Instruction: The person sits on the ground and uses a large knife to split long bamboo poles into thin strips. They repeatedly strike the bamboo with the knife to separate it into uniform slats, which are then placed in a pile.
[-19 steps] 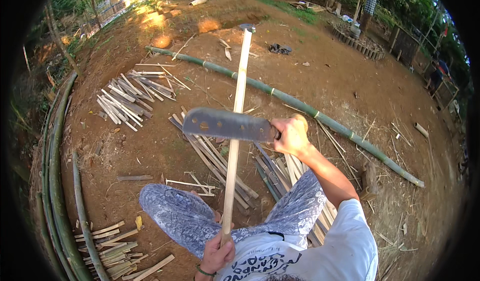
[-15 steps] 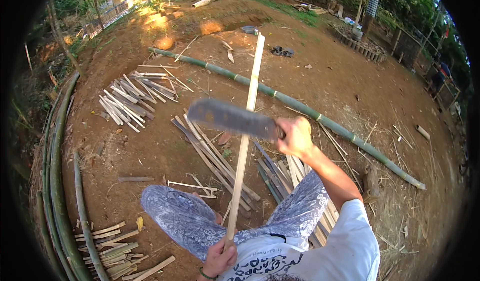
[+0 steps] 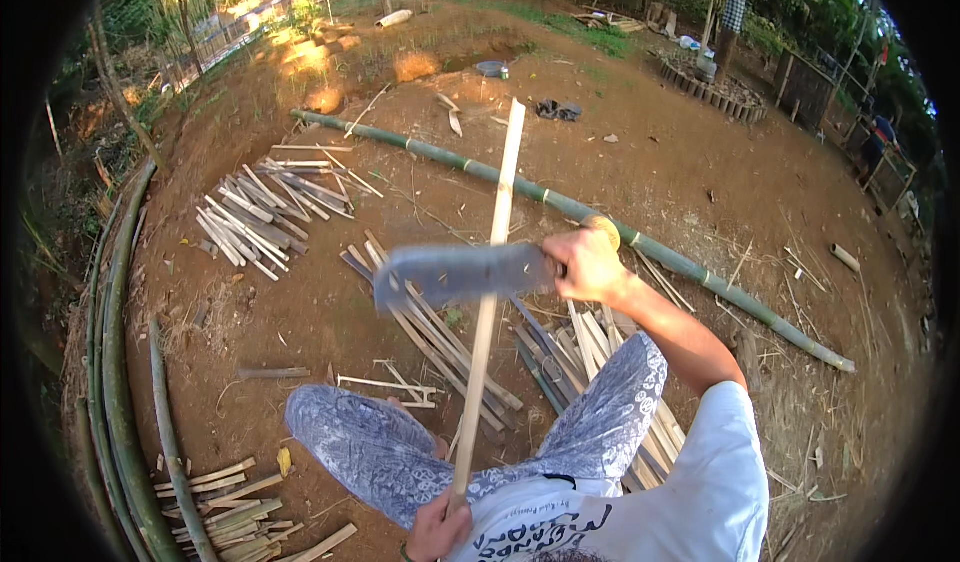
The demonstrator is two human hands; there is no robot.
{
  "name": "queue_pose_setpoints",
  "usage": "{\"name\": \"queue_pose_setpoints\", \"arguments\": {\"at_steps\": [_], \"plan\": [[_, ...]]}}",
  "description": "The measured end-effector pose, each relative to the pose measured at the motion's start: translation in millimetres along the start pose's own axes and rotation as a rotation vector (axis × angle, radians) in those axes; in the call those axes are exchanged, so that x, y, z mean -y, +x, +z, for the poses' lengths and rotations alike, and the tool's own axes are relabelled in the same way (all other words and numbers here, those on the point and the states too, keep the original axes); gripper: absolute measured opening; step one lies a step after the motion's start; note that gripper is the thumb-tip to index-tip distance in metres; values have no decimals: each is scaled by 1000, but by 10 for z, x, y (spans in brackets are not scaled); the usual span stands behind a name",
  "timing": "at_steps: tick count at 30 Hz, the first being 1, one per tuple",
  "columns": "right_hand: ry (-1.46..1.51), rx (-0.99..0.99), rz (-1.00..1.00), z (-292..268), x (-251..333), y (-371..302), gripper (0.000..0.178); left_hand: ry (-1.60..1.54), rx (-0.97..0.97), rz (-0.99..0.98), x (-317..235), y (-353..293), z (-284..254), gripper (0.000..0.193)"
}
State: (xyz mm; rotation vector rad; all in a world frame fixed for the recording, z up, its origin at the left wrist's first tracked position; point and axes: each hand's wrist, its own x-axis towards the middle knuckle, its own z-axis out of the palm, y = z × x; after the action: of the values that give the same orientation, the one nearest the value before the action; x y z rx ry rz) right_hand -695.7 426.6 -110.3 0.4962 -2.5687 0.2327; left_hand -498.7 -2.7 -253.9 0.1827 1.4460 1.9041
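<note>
My left hand (image 3: 438,524) is closed round the lower end of a long pale bamboo strip (image 3: 485,357), which slants up and away from my lap. In my right hand (image 3: 590,262) is the handle of a machete (image 3: 450,275), its broad dark blade smeared by motion. The blade points left and crosses the strip at about its middle; whether the two touch, I cannot tell. The round wooden butt of the handle shows beyond my fist. Below the blade, several split bamboo strips (image 3: 440,337) lie on the ground in front of my knees.
A long green bamboo pole (image 3: 590,212) lies across the ground beyond my hands. Piles of cut strips lie at the far left (image 3: 265,207) and near left (image 3: 235,517). More strips (image 3: 655,442) lie by my right leg. Green poles (image 3: 120,412) line the left side.
The machete blade and my right hand have come a little lower and nearer along the strip. The strip's top end sits slightly lower. My left hand keeps its hold.
</note>
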Motion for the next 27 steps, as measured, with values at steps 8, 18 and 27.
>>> {"name": "queue_pose_setpoints", "arguments": {"at_steps": [8, 18, 27], "plan": [[-41, 73, -38, -25, -104, 54, 28, -52, -112, -97, 72, -99, -24, 11], [-201, 113, 188, -156, -413, 376, 20, 37, -146, -65, 97, -249, -135, 10], [233, -221, 812, -91, -1064, 377, 33, -151, -94, -178, 148, -421, -224, 22]]}}
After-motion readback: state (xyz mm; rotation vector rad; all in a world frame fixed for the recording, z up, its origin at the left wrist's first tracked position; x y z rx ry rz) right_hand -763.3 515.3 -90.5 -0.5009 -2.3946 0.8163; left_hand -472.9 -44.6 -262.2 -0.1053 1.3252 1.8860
